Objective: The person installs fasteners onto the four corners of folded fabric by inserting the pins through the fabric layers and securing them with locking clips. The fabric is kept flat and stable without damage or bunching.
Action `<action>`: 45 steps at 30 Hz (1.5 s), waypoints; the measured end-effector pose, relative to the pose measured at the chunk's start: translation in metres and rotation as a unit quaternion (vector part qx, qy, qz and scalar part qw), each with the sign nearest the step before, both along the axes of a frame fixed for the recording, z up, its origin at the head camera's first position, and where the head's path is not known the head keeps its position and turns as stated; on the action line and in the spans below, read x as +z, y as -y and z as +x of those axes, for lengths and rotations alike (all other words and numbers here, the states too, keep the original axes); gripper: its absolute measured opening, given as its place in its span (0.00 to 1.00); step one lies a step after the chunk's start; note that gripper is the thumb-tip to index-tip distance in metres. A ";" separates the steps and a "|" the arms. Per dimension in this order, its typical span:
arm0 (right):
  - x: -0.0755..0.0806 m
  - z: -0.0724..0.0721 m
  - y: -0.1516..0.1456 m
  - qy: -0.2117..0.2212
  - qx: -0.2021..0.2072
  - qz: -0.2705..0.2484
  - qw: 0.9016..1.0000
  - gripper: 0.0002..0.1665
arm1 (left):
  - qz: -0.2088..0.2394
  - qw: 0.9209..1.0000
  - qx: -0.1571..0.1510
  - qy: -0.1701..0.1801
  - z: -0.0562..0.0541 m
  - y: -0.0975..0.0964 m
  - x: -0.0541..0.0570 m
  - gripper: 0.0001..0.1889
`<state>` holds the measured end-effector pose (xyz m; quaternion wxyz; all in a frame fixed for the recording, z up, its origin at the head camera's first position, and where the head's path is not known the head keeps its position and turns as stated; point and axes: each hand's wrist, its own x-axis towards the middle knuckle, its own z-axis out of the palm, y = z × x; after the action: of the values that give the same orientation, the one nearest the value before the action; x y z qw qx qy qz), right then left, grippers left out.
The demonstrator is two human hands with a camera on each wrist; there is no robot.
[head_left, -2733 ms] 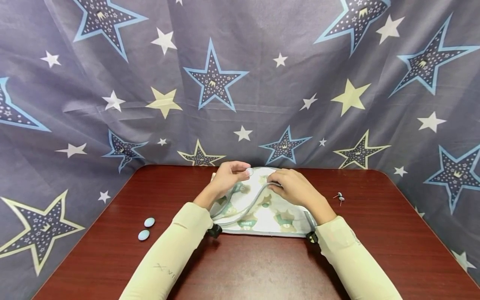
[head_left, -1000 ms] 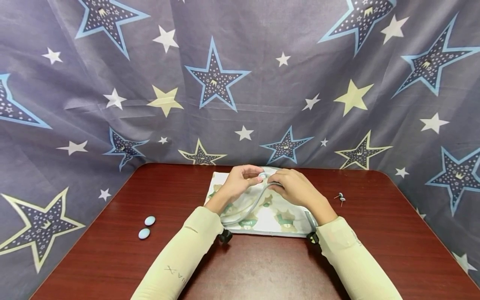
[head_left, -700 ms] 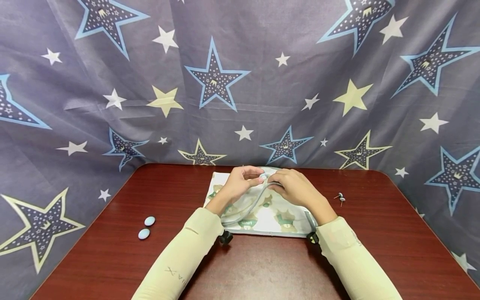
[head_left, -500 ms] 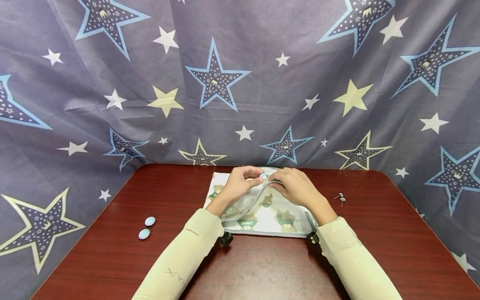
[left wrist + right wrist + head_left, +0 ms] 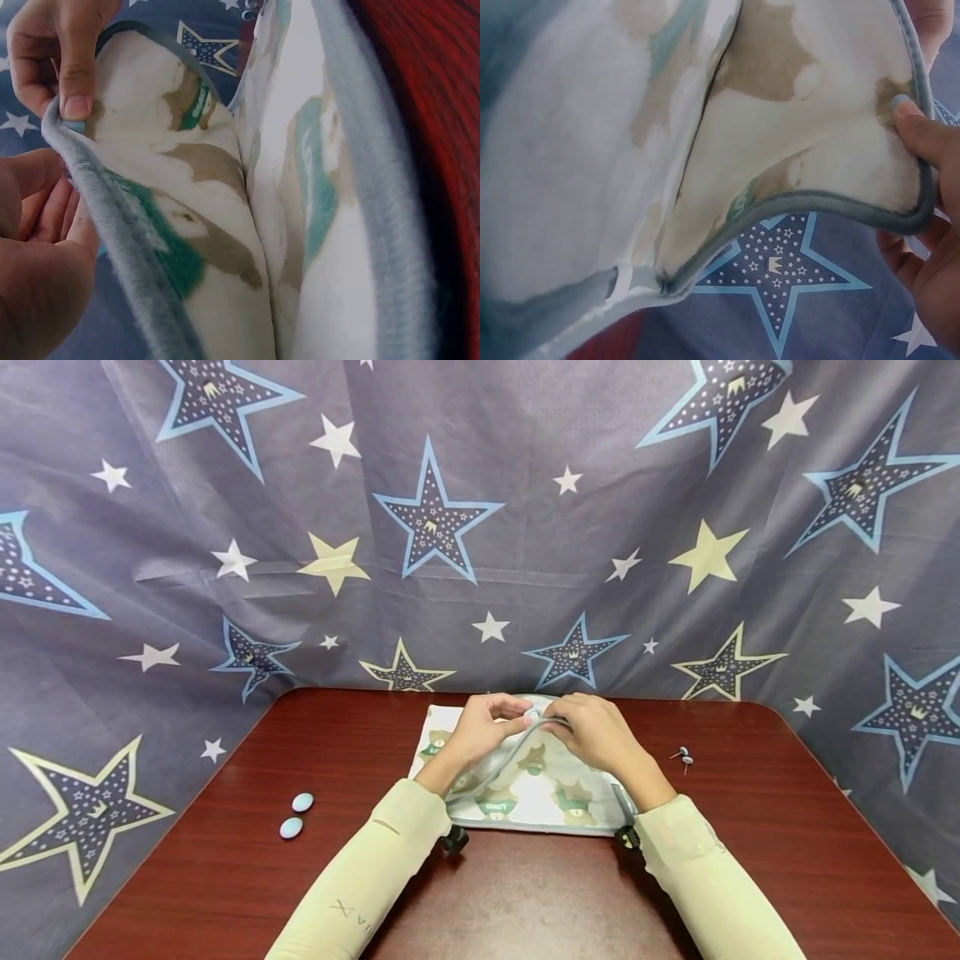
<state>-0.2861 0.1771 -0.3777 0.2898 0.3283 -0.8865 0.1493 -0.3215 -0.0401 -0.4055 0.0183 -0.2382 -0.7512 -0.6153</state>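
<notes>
A folded cloth, white with a bear print and grey-blue edging, lies on the table with its upper layer lifted. My left hand pinches a light blue round cap close to the raised edge; in the left wrist view that hand is outside the edging, the cap hidden. My right hand pinches the lifted edge. Under its thumb, a small light blue piece presses on the cloth's inner face; whether it has a pin is hidden.
Two light blue oval caps lie on the table at left. Two small pins with pale blue heads lie right of the cloth. A star-patterned curtain hangs behind the table's far edge.
My left hand has moved right with the cap, up to the cloth's edge near my right hand. Lately both hands have barely shifted, the right fingers slightly.
</notes>
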 end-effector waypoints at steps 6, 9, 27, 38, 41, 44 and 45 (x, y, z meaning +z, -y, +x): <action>0.000 0.001 0.000 0.001 0.000 -0.001 1.000 0.08 | -0.002 1.000 0.000 -0.005 -0.001 0.000 0.000 0.11; 0.000 0.000 -0.001 0.003 0.003 0.001 1.000 0.08 | -0.001 1.000 -0.002 -0.011 0.000 -0.001 0.000 0.12; 0.002 -0.001 -0.002 0.019 0.017 0.012 1.000 0.06 | 0.042 0.998 0.001 0.049 0.006 -0.003 0.002 0.13; 0.006 0.000 -0.007 0.042 0.003 0.020 0.999 0.05 | -0.172 0.979 0.028 -0.108 0.022 -0.003 0.014 0.09; 0.006 0.000 -0.008 0.050 0.004 0.021 0.999 0.04 | -0.203 0.971 0.019 -0.123 0.022 -0.004 0.018 0.08; 0.006 0.000 -0.008 0.056 0.005 0.021 0.998 0.04 | -0.226 0.964 0.015 -0.137 0.019 -0.006 0.021 0.07; 0.006 0.000 -0.009 0.057 0.006 0.022 0.998 0.04 | -0.233 0.962 0.013 -0.143 0.019 -0.007 0.023 0.06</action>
<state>-0.2863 0.1857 -0.3717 0.2303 0.3305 -0.9029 0.1501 -0.3029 -0.0335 -0.3828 0.0769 -0.3117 -0.8664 -0.3824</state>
